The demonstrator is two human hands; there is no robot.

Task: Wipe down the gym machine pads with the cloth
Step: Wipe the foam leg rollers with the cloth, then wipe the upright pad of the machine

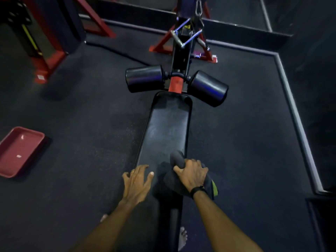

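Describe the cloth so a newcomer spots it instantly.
Find the long black bench pad running up the middle. At its near end, the right hand grips the cloth: dark, bunched fabric, the only soft crumpled thing there; the left hand beside it holds nothing.

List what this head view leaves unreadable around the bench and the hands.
- Cloth: dark on the dark bench pad, partly under the right hand; its outline is unclear.
- Bench's near end: hidden by both forearms.
- Left hand: spread at the pad's edge; contact is unclear.
- Red tray: cut by the left edge.
- Roller pads: undersides hidden.
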